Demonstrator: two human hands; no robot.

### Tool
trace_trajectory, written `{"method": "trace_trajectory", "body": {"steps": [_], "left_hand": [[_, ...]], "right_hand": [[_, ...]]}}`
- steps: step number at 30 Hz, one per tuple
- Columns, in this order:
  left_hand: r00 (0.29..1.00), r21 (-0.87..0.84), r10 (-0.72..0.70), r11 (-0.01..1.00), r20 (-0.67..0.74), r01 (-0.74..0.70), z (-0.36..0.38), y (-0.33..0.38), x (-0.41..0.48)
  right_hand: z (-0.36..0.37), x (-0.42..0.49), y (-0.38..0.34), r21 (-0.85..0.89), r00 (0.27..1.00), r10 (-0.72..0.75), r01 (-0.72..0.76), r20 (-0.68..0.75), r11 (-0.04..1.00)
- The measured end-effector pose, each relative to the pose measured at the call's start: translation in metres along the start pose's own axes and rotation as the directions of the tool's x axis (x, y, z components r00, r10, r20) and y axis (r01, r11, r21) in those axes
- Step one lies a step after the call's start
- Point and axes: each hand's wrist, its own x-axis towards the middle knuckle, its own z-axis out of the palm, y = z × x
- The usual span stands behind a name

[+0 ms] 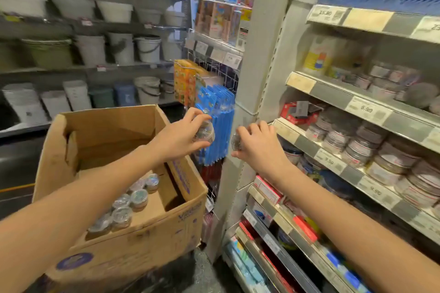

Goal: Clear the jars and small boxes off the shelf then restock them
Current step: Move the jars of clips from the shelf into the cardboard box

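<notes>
My left hand [181, 135] grips a small clear jar [205, 133] above the right edge of an open cardboard box [142, 228]. My right hand [258, 147] holds a second small clear jar [235, 141] in front of the left end of the shelf [333, 162]. Several more small jars [126, 207] lie in the bottom of the box. On the shelf to the right stand rows of round labelled jars [362, 147], with small red boxes [294, 113] behind them at the left end.
A white upright post [257, 83] separates the shelves from a wire rack with blue hanging packets [215, 123]. Lower shelves hold red and blue packs [269, 189]. White buckets [148, 49] line the far left wall. The floor [181, 273] lies below the box.
</notes>
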Motion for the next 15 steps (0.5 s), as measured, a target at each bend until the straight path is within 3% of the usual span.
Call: {"method": "trace_trajectory", "body": {"steps": [5, 15], "left_hand": [[0.983, 0.028, -0.178, 0.984, 0.033, 0.177, -0.010, -0.067, -0.038], [0.945, 0.119, -0.280, 0.958, 0.168, 0.262, 0.032, -0.174, -0.052]], "right_hand": [[0.016, 0.053, -0.065, 0.068, 0.980, -0.191, 0.187, 0.053, 0.980], [0.091, 0.142, -0.137, 0.148, 0.916, -0.397, 0.387, 0.048, 0.910]]}}
